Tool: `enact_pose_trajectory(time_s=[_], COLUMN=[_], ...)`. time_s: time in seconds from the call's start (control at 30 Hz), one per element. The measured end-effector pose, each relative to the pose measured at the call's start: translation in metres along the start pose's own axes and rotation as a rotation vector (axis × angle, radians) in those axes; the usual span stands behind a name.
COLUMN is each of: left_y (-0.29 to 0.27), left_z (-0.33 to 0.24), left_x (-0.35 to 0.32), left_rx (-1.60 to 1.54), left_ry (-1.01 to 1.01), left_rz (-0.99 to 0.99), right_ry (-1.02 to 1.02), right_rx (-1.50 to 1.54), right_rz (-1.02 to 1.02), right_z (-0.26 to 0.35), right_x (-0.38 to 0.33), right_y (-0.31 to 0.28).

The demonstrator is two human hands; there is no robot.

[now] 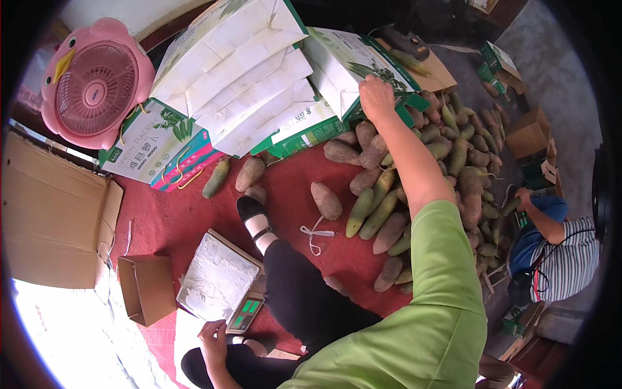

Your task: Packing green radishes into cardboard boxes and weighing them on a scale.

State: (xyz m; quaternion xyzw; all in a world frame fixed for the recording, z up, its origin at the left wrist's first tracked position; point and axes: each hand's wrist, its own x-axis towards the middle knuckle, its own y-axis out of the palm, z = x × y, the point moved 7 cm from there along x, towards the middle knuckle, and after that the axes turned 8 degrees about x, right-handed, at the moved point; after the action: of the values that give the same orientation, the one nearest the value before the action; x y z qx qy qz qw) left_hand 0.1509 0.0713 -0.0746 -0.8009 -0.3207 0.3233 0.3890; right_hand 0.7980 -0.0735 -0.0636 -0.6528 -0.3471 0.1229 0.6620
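Observation:
My right hand (376, 97) reaches far forward, its fingers closed on the edge of a green-and-white carton (334, 68). That carton lies tilted beside several similar nested cartons (240, 65) with their white sides showing. Close to my body, my left hand (214, 334) has curled fingers; whether anything is in them is hidden. It is nearest to a digital scale (219, 275) with a whitish, crumpled-looking covering on its pan and a green lit display. A large heap of long green radishes (379, 214) and purplish-brown ones (326, 200) lies under and right of my right arm.
A pink fan (97, 84) stands at the far left. Small brown box (146, 288) sits left of the scale, below a big cardboard sheet (52, 214). White string (316, 235) lies on the red floor covering (285, 194). Beyond the heap, another person (560, 249) in stripes handles a radish.

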Motion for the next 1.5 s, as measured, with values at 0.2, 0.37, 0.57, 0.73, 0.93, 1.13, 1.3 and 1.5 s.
enact_pose_trajectory(time_s=[0.2,0.37,0.57,0.73,0.93,1.13,1.3,1.5], left_y=[0.002,0.000,0.009,0.011,0.021,0.017,0.020,0.026], left_z=[0.004,0.006,0.012,0.020,0.037,0.036,0.045,0.045], left_x=[-0.006,-0.006,0.001,0.005,0.010,0.001,-0.015,-0.010], left_rx=[-0.011,0.000,0.019,0.037,0.112,0.162,0.188,0.299], left_ry=[0.044,0.003,0.004,-0.038,-0.068,-0.136,-0.167,-0.175], left_rz=[-0.024,-0.008,0.019,0.046,0.100,0.098,0.088,0.181], right_ry=[0.096,0.479,0.646,0.790,0.832,1.177,1.220,0.945], right_rx=[0.133,0.596,0.659,0.646,0.674,1.187,1.367,1.618], right_rz=[-0.039,-0.063,-0.045,0.040,-0.046,0.115,0.188,0.154], right_z=[-0.012,-0.052,-0.117,-0.157,-0.232,-0.221,-0.201,-0.255], right_x=[-0.013,-0.033,-0.070,-0.097,-0.117,-0.123,-0.131,-0.124], right_y=[0.002,0.028,0.095,0.140,0.183,0.189,0.210,0.241])
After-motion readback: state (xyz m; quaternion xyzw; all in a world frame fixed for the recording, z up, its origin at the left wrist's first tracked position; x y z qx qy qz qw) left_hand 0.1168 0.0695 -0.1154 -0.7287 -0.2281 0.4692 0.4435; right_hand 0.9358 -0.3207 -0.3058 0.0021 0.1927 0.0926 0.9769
